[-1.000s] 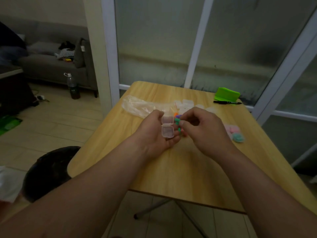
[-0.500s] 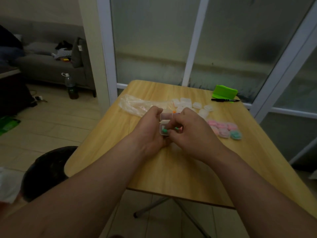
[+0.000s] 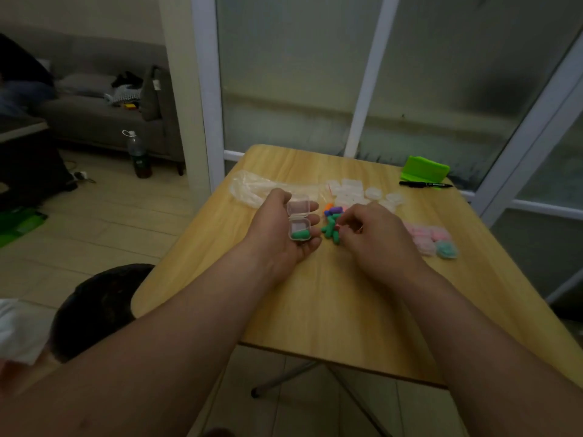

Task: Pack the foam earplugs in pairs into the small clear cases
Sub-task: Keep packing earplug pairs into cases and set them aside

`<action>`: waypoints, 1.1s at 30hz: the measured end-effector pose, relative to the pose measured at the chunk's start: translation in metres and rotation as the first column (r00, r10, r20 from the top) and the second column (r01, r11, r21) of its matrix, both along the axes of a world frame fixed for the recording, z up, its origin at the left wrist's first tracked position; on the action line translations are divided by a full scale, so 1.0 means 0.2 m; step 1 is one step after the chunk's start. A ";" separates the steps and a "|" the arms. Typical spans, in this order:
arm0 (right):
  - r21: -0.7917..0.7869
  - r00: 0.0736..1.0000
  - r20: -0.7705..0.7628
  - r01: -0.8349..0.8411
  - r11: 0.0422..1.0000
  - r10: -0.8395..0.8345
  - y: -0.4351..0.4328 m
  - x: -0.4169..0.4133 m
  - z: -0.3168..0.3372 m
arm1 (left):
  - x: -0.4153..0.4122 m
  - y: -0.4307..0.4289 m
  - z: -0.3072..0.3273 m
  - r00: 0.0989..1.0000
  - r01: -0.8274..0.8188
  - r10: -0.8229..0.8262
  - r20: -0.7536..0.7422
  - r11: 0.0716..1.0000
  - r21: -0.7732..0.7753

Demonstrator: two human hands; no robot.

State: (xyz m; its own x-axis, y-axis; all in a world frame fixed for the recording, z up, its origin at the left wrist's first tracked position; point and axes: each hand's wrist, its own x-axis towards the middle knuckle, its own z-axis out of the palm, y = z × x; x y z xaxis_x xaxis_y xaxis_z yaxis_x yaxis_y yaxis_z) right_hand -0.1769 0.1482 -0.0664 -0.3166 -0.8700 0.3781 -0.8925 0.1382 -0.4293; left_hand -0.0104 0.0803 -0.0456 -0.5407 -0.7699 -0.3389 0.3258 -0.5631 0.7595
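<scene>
My left hand (image 3: 280,228) holds a small clear case (image 3: 299,223) in its palm, lid hinged open toward the far side. A green earplug (image 3: 300,235) lies in the case's near half. My right hand (image 3: 375,234) rests just right of it, fingertips curled over a loose pile of earplugs (image 3: 332,227), mostly green, with purple and orange ones behind. Whether the fingers pinch one is hidden. Empty clear cases (image 3: 353,190) lie beyond the pile. Filled cases (image 3: 426,238) with pink and teal earplugs sit to the right.
The wooden table (image 3: 331,298) also carries a crumpled clear plastic bag (image 3: 252,187) at the far left, a green box (image 3: 424,170) and a black pen (image 3: 424,184) at the far right. A dark stool (image 3: 101,304) stands below the table's left corner.
My right hand has drawn away from the case to the loose pile. A green earplug now lies in the open case, which was empty a second ago.
</scene>
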 end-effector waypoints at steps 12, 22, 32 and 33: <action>0.056 0.993 -0.114 0.005 0.998 0.002 -0.05 0.06 -0.01 | 0.01 -0.01 0.01 0.999 0.002 -0.002 -0.033 1.000 0.010; -0.003 0.990 -0.131 -0.045 0.999 0.045 -0.04 0.08 -0.01 | 0.00 -0.01 0.01 1.000 0.000 0.000 -0.005 1.000 0.007; -0.133 0.996 0.081 -0.022 0.991 0.033 0.00 0.04 0.04 | -0.01 0.02 0.01 1.000 0.023 -0.023 -0.005 1.000 0.011; -0.142 0.994 0.104 -0.016 0.990 0.031 0.02 0.04 0.05 | -0.02 0.03 0.01 1.000 0.026 -0.026 -0.002 1.000 0.014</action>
State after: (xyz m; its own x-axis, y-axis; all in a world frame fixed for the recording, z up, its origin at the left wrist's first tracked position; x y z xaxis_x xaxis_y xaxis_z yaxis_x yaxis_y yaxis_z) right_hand -0.1689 0.1512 -0.0556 -0.3412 -0.8181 0.4630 -0.8432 0.0487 -0.5353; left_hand -0.0146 0.0861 -0.0427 -0.5607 -0.7509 -0.3488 0.3123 -0.5820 0.7509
